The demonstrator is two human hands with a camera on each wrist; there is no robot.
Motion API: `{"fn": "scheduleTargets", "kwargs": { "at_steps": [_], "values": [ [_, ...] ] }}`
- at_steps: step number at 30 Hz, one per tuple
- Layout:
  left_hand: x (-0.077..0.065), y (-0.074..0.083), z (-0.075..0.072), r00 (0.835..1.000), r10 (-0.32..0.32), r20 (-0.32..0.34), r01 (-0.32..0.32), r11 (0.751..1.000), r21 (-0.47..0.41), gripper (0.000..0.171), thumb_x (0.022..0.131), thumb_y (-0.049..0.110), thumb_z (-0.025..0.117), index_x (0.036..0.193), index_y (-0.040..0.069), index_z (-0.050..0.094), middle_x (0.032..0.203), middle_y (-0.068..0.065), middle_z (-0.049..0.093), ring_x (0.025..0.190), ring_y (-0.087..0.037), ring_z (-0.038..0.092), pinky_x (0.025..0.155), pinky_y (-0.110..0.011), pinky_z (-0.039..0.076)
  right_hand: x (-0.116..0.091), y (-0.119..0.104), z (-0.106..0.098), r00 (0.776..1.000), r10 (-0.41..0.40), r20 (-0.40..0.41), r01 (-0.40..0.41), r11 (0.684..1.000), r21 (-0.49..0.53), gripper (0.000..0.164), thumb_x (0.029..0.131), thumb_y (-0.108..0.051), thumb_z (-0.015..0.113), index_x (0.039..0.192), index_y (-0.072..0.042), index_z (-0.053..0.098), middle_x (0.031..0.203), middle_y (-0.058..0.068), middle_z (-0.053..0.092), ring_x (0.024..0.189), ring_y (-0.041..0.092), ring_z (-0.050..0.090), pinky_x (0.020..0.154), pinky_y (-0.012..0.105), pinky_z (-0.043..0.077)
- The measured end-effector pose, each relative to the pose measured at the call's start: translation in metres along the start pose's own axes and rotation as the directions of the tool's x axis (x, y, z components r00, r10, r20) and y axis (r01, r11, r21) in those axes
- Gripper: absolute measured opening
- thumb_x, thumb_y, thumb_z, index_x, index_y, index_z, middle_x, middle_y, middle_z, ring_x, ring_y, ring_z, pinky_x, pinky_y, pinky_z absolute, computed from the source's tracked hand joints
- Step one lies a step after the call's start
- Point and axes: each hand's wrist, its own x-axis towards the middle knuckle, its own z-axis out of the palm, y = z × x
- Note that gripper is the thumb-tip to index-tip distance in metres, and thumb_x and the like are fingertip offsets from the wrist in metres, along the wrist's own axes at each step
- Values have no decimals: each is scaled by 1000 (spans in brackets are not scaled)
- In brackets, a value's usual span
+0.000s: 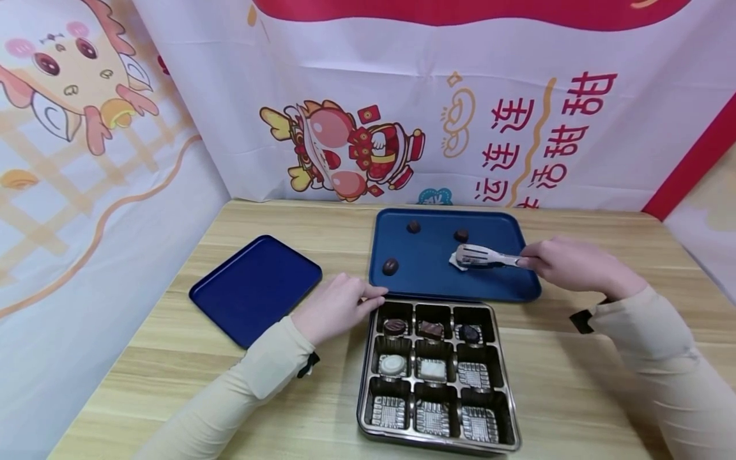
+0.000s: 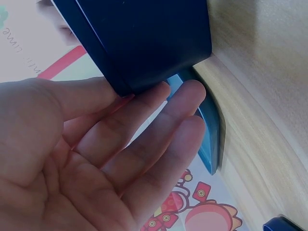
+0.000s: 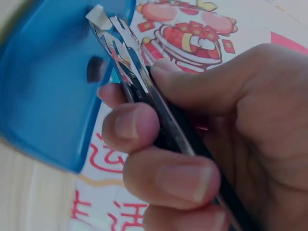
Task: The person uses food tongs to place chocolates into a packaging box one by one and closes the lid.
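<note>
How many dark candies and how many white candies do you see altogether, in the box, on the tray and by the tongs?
Dark candies: 6 (3 in the box, 3 on the tray behind it)
White candies: 3 (2 in the box, 1 at the tips of the tongs)
Total: 9

Upon the bench (image 1: 310,421): smaller tray (image 1: 259,287) at left; larger tray (image 1: 425,278) at far centre, three chocolates (image 1: 390,266) on it, tongs (image 1: 485,257) over its right half; compartment box (image 1: 434,437) just nearer, five sweets (image 1: 431,329) in its far and middle rows.
</note>
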Motion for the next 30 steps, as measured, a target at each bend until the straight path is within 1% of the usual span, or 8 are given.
{"fn": "scheduleTargets", "kwargs": {
  "at_steps": [1,5,8,16,19,22,26,30],
  "values": [
    [0,0,0,1000,-3,1,3,1000,0,24,95,24,61,116,16,69,86,1,69,40,-3,28,38,-20,29,0,1,0,1000,-13,2,13,1000,19,19,98,-21,54,82,-16,63,61,-7,40,52,9,36,52,28,31],
    [1,0,-1,1000,-10,7,10,1000,-2,25,95,24,60,117,17,69,78,3,67,39,-3,28,38,-20,30,2,2,2,1000,-16,0,16,999,34,19,99,-20,52,84,-15,63,62,-7,41,53,9,36,54,29,32],
    [0,0,-1,1000,-11,8,11,1000,-4,25,95,24,60,117,16,69,64,6,57,39,-4,29,38,-21,30,3,2,3,1000,12,-5,-12,1000,1,19,99,-20,51,91,-11,66,65,-6,46,57,10,41,57,31,36],
    [0,0,0,1000,-12,0,12,1000,7,24,94,25,62,116,17,69,59,9,53,39,-4,29,38,-21,29,3,0,4,996,79,-28,-81,994,-78,18,98,-22,53,92,-10,66,66,-5,47,60,13,45,56,33,37],
    [0,0,0,1000,-9,-3,9,1000,10,24,94,25,61,116,17,69,65,6,59,39,-4,28,38,-21,29,3,0,5,999,40,-14,-41,999,-28,20,99,-23,53,87,-13,64,64,-7,45,56,10,41,53,30,34],
    [0,-1,1,1000,-6,-4,6,1000,14,25,95,26,61,116,17,69,71,4,63,39,-4,28,38,-21,29,4,-1,5,999,-4,48,-1,996,94,25,101,-24,50,80,-14,61,60,-7,41,51,8,36,51,27,32],
    [1,-1,1,1000,-8,-1,8,1000,15,25,95,25,61,117,17,69,65,6,58,39,-3,28,38,-21,30,6,-1,4,996,14,89,-30,983,179,26,102,-21,47,82,-11,60,60,-5,41,51,9,35,51,27,32],
    [0,-2,1,1000,-11,2,11,1000,13,25,95,25,61,117,17,69,59,10,51,39,-4,29,38,-21,30,6,1,5,997,77,31,-79,995,64,23,101,-20,48,90,-8,63,66,-3,47,58,12,43,57,32,37]
  ]
}}
